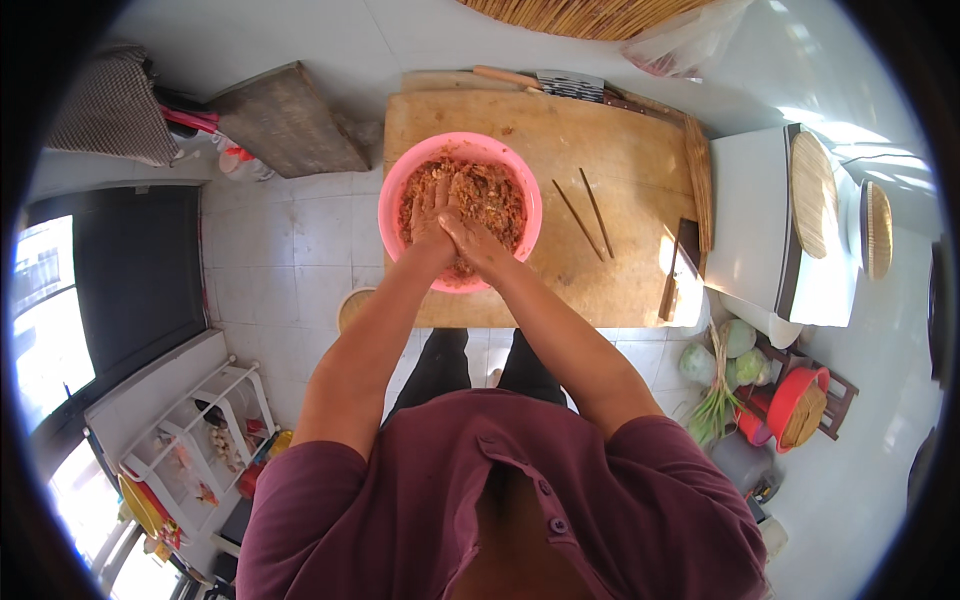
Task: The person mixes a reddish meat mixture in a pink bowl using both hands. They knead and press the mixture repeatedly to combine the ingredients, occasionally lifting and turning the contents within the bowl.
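Note:
A pink plastic basin [533, 217] stands on the wooden board, holding a reddish-brown chopped mixture [495, 199]. Both of my hands are inside the basin, side by side and touching. My left hand [433, 219] lies palm down on the mixture with its fingers stretched forward. Against it rests my right hand [474, 238], its thumb at the left hand's edge; its fingertips are hard to make out among the mixture. To the right of the basin, two chopsticks [585, 214] lie apart on the board.
The large wooden board [637, 195] bears a cleaver [679, 270] at its right edge. Another knife [570, 86] lies along the far edge. A white appliance [750, 217] stands right. Green gourds [739, 337] and a red basin [825, 382] sit lower right; a white rack [262, 405] stands lower left.

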A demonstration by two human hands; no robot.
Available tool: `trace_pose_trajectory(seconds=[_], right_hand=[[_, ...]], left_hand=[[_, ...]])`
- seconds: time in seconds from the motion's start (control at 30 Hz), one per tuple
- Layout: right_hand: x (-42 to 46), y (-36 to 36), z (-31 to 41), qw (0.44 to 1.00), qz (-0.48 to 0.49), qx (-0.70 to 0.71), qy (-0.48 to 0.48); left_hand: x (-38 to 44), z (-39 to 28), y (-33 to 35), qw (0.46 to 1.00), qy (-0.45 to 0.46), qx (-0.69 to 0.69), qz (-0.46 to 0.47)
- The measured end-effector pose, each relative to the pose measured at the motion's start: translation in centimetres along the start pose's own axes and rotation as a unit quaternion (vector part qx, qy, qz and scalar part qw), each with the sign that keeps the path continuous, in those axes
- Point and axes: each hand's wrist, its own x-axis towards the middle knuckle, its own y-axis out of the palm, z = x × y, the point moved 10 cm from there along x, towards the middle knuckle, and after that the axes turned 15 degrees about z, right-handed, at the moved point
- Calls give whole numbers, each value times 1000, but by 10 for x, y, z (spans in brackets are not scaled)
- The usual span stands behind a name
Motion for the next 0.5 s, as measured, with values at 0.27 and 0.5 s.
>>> trace_pose_trajectory(seconds=[0.27, 0.5], right_hand=[[16, -35, -46, 985, -154, 80, 18], [26, -80, -67, 972, -223, -72, 26]], left_hand=[[-32, -39, 9, 984, 24, 161, 65], [-41, -51, 17, 984, 94, 148, 32]])
